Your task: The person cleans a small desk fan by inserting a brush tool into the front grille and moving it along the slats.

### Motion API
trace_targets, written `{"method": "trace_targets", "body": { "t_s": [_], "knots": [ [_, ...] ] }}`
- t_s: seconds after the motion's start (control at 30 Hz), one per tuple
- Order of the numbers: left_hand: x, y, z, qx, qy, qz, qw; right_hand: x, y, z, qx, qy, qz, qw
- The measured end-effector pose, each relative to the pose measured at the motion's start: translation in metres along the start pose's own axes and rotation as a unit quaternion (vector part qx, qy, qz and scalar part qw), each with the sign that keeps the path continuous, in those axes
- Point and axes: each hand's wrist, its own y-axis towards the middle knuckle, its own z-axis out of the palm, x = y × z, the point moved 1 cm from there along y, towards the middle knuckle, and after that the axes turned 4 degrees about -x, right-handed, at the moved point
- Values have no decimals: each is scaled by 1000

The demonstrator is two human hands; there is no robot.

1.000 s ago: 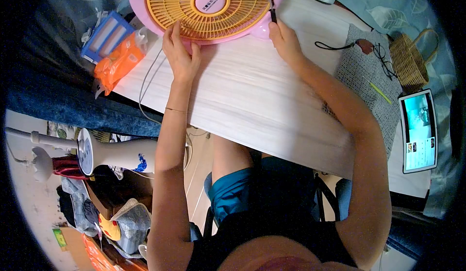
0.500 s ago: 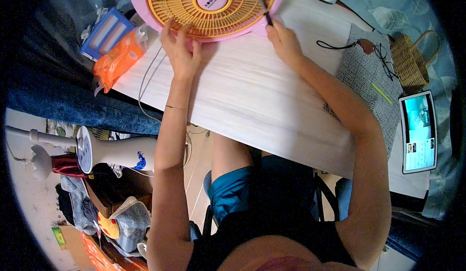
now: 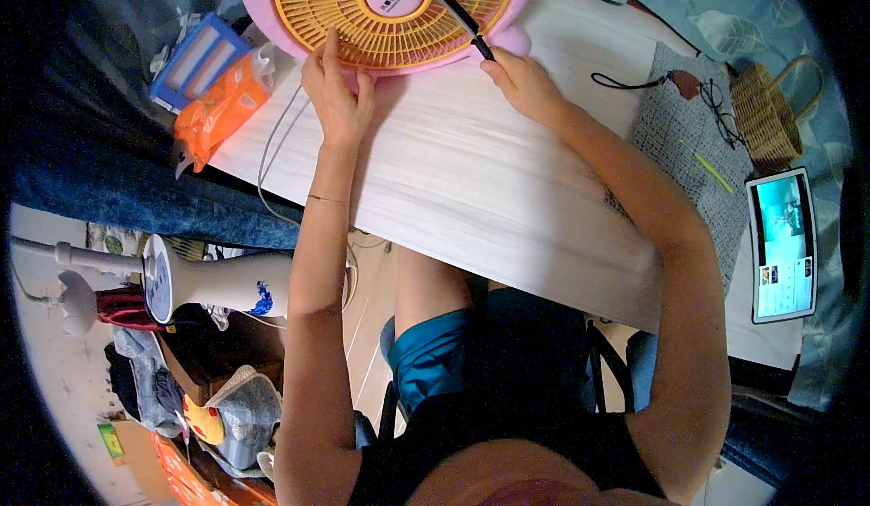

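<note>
A pink electric fan (image 3: 503,39) with a round yellow grille (image 3: 317,17) and a pink centre cap with dark lettering fills the top of the view, its upper part cut off. At the lower left of its rim, my left hand (image 3: 340,98) rests with fingers apart, the index finger stretched onto the grille and the thumb near the pink edge. Between the fingers of my right hand (image 3: 526,85) is the handle end of a long, curved black tool (image 3: 453,12). This tool slants up-left over the grille to the centre cap; its exact kind is unclear.
Left on the white table (image 3: 435,171) are a blue-framed box (image 3: 195,62), an orange packet (image 3: 222,112) and a grey cord. To the right are a grey mat (image 3: 675,134) with glasses and a yellow-green pen-like stick, a wicker basket (image 3: 761,116) and a lit tablet (image 3: 784,243).
The black tool has swung left and down, its far part now over the centre cap. My right hand has shifted slightly down and its grip has turned; my left fingers have shifted slightly.
</note>
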Motion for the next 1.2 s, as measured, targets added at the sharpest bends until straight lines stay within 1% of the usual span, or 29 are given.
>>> {"method": "trace_targets", "body": {
  "t_s": [0.07,0.17,0.3,0.37,0.47,0.57,0.67,0.77,0.87,0.97,1.07,1.2],
  "knots": [
    [1,-1,2,-10,1,-3,1000,-5,0,2,-14,-9,-2,1000],
    [-1,-1,1,-27,21,11,999,-3,3,-2,-123,71,78,987],
    [-1,0,1,-36,29,48,998,-26,5,4,-81,125,95,984],
    [0,0,2,-34,23,44,998,-27,5,6,-44,134,114,983],
    [2,0,3,-37,5,28,999,-14,3,3,-24,66,63,996],
    [0,1,1,-25,1,16,1000,6,-1,-2,11,52,8,999],
    [-1,1,0,-18,1,13,1000,3,0,0,8,28,6,1000],
    [3,0,1,0,6,14,1000,-9,1,3,-83,30,16,996],
    [5,-2,2,-2,9,5,1000,-20,5,4,-117,161,96,975],
    [-1,1,1,-28,16,12,999,-24,3,6,-58,138,75,986],
    [-5,4,-1,-45,26,26,998,-17,2,5,-5,174,109,979],
    [-7,6,-3,-37,16,24,999,-12,3,1,-17,137,99,986]
  ]
}}
